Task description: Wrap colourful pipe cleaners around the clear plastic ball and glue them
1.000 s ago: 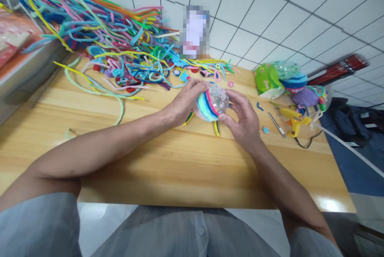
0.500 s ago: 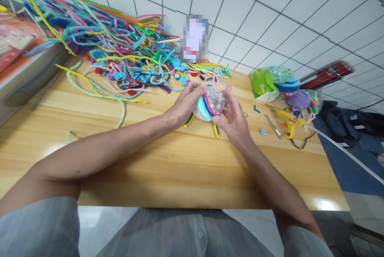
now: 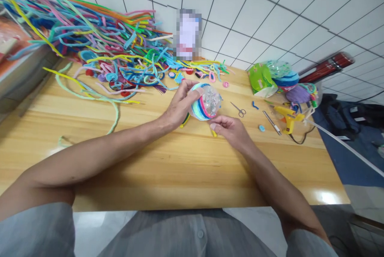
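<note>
My left hand point(image 3: 183, 103) grips a clear ball point(image 3: 212, 99) from its left side, thumb on top. Bands of fuzzy pipe cleaner point(image 3: 198, 108) in pale green, blue and pink wrap that ball's left part. Just below and to the right of it, my right hand point(image 3: 229, 129) is closed in a pinch, with the fingertips close to the ball's lower edge. Whatever those fingertips hold is too small to make out. Under the hands lies a tool with yellow and dark green handles point(image 3: 185, 121), mostly hidden.
A big heap of coloured pipe cleaners point(image 3: 120, 49) covers the back left. A blurred-out phone point(image 3: 188, 35) leans on the tiled wall. To the right lie small scissors point(image 3: 239, 109), a craft knife point(image 3: 271, 123), a yellow glue gun point(image 3: 288, 117) and a green packet point(image 3: 261, 80).
My right hand has come off the ball's right side and moved down, its fingers now pinched. The ball has turned slightly in my left hand. The scissors have come into view.
</note>
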